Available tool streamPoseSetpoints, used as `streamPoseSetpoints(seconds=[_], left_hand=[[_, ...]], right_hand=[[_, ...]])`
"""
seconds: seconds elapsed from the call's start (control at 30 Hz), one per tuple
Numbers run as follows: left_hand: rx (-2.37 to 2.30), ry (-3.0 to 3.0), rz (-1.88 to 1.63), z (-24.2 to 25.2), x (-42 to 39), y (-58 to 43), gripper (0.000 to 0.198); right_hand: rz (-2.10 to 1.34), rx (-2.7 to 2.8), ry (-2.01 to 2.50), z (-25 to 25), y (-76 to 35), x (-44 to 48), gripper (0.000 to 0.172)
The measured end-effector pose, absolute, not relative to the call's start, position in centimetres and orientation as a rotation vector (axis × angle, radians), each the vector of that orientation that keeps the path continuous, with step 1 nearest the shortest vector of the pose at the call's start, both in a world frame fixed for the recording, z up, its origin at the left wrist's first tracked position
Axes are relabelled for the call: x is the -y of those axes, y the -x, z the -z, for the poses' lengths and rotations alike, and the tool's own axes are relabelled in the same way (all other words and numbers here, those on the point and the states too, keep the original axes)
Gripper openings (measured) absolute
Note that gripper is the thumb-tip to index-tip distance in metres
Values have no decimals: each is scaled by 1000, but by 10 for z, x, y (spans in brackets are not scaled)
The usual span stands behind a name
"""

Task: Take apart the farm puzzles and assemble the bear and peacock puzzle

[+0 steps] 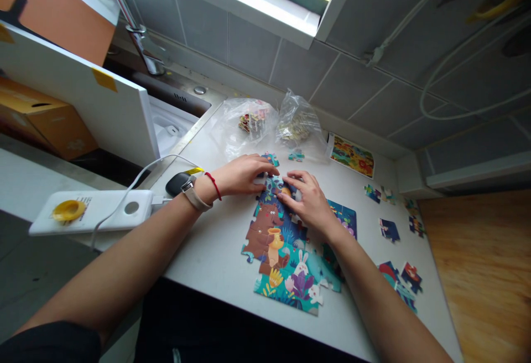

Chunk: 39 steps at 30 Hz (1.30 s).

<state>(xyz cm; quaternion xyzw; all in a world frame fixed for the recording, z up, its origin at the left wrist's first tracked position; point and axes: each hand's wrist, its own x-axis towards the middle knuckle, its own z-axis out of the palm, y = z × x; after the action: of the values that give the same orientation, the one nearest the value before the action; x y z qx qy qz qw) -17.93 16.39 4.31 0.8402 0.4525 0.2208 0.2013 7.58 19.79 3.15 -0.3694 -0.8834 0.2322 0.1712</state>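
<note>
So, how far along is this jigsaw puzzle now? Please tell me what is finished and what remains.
Finished: the lower part of the jigsaw puzzle, with bear and rabbit, lies joined. In hand: the left hand and right hand rest on its top edge. Remaining: loose pieces at the right, and more in plastic bags.

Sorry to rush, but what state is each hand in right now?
Left hand: open, resting on the puzzle.
Right hand: curled; holding anything cannot be told.
</note>
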Motion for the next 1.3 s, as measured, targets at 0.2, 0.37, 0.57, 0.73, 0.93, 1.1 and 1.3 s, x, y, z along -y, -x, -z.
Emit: streamPoseSetpoints(seconds=[0.2,0.37,0.57,0.73,0.93,1.1,1.3], left_hand=[[-1251,-2329,-668,-40,-165,179,34],[-1338,-2250,-778,-34,-167,177,29],[-1384,-2234,-864,-32,-168,178,33],[-1400,-2271,-854,-31,-169,178,32],[-1716,-2192,-852,-24,-174,185,41],[-1864,-2107,-798,-21,-176,190,47],[-1742,-2005,-886,-23,-177,188,61]], right_hand=[[-665,2502,1041,-30,-76,-201,36],[-618,2474,960,-34,-75,-196,33],[-439,2403,995,-50,-102,-210,32],[-443,2360,1210,-47,-142,-236,50],[-513,2361,1258,-39,-147,-237,45],[-571,2488,1109,-45,-112,-241,33],[-624,2677,849,-43,-51,-250,40]])
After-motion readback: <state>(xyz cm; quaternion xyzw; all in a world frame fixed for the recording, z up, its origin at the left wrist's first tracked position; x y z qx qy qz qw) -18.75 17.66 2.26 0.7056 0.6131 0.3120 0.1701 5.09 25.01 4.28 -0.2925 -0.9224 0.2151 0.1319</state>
